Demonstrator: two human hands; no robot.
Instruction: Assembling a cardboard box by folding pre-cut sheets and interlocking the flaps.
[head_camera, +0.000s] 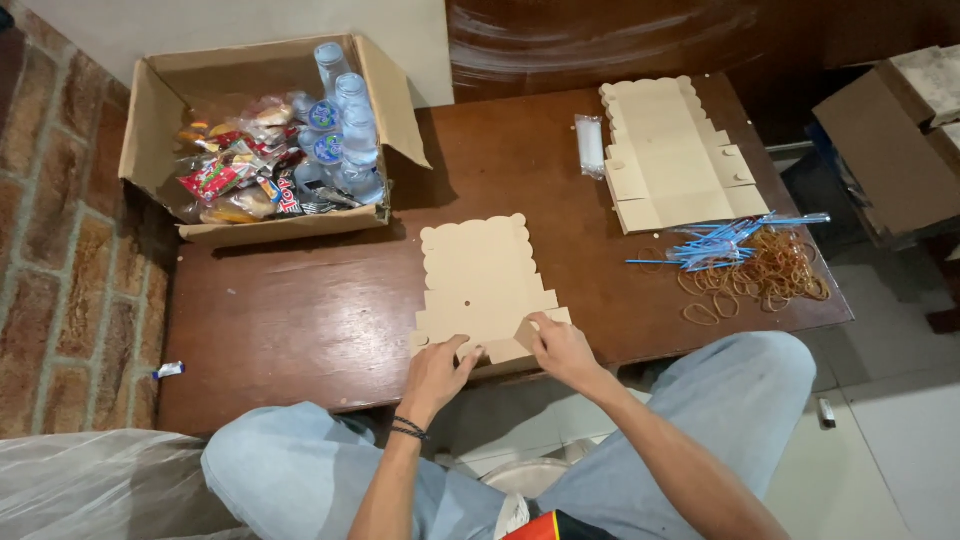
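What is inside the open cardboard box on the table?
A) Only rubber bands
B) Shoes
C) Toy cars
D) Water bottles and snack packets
D. The open cardboard box at the table's far left corner holds clear water bottles standing next to a heap of colourful snack packets; the rubber bands lie loose on the table at the right, not in the box.

Wood table (300, 310) w/ carton (270, 135), box blanks (670, 155)

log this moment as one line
left hand: folding near edge of flat cardboard box | right hand: pinching its corner flap | table: snack carton, rubber bands
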